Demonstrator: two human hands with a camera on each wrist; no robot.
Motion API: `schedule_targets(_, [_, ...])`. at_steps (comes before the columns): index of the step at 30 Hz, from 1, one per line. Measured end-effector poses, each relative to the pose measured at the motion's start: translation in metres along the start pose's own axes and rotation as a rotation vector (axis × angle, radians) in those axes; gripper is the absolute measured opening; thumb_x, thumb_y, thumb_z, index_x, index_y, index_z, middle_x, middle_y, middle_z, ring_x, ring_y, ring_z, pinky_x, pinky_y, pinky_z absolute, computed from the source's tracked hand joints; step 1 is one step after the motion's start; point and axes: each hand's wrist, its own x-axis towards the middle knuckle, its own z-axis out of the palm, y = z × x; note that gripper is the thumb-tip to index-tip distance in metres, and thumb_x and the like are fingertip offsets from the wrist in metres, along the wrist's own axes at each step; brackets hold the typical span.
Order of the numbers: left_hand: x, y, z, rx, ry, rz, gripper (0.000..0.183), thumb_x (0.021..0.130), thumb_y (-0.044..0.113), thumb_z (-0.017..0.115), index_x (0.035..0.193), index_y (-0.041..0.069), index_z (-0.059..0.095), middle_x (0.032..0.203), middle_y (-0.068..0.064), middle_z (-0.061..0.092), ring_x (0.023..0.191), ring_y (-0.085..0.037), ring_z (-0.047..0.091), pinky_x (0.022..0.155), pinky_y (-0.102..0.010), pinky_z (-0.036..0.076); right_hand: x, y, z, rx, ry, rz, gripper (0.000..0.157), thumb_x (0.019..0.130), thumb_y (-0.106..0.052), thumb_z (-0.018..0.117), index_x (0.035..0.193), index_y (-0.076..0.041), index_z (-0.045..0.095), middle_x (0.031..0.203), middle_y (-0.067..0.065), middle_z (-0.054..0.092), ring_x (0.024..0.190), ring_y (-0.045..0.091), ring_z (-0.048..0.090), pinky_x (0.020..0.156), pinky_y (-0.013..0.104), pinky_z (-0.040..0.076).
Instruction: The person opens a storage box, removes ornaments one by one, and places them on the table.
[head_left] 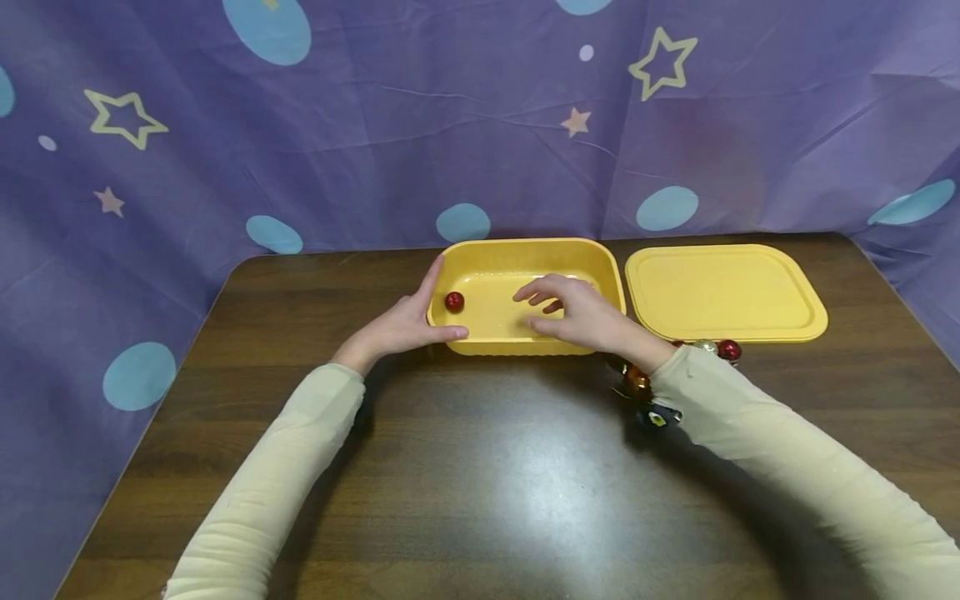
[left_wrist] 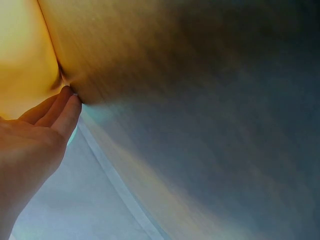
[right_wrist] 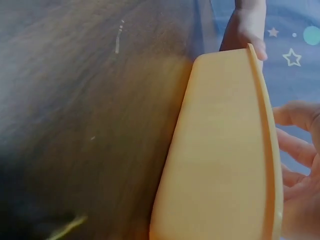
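Observation:
A yellow rectangular container (head_left: 517,348) stands at the back of the table, with one small shiny red bauble (head_left: 454,302) inside near its left end. My left hand (head_left: 401,323) grips that end, thumb across the front corner and fingers along the outer side. In the left wrist view its fingertips (left_wrist: 74,97) reach the container's lower edge. Over the container's right half hovers my right hand (head_left: 573,312), fingers spread and slightly bent, nothing visible between them. The right wrist view shows these fingers (right_wrist: 295,147) beyond the rim.
A yellow lid (head_left: 723,292) lies flat right of the container. Beside and partly behind my right forearm are a red bauble (head_left: 729,350), a silvery bauble (head_left: 705,345), an orange-gold bauble (head_left: 637,382) and a dark patterned item (head_left: 658,415). A purple curtain (head_left: 375,125) hangs behind the table.

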Motion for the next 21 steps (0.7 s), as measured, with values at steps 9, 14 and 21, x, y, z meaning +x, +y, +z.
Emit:
schedule_targets(9, [-0.001,0.001,0.0,-0.014,-0.005,0.008,0.118,0.081,0.048,0.075,0.154,0.024,-0.016,0.136,-0.025,0.048,0.101,-0.031,0.056,0.095,-0.048,0.042,0.024,-0.001,0.021,0.034,-0.112,-0.014,0.03,0.084,0.0,0.068,0.113,0.007,0.063,0.114,0.02,0.063,0.101,0.034,0.062,0.086,0.041,0.051])
schedule_targets(14, [-0.001,0.001,0.0,-0.008,-0.001,0.006,0.119,0.081,0.05,0.074,0.154,0.026,-0.016,0.128,-0.022,0.055,0.096,-0.03,0.057,0.092,-0.045,0.044,0.038,-0.003,0.03,-0.003,-0.128,0.002,0.031,0.084,-0.003,0.068,0.113,0.005,0.064,0.113,0.018,0.063,0.101,0.031,0.062,0.086,0.037,0.051])
schedule_targets(21, [-0.001,0.0,0.0,-0.014,-0.007,0.004,0.117,0.081,0.052,0.073,0.153,0.028,-0.017,0.13,-0.025,0.052,0.1,-0.031,0.056,0.093,-0.046,0.043,0.057,-0.005,0.033,-0.013,-0.144,-0.011,0.033,0.084,-0.004,0.067,0.115,0.007,0.063,0.116,0.019,0.063,0.101,0.032,0.062,0.085,0.035,0.052])
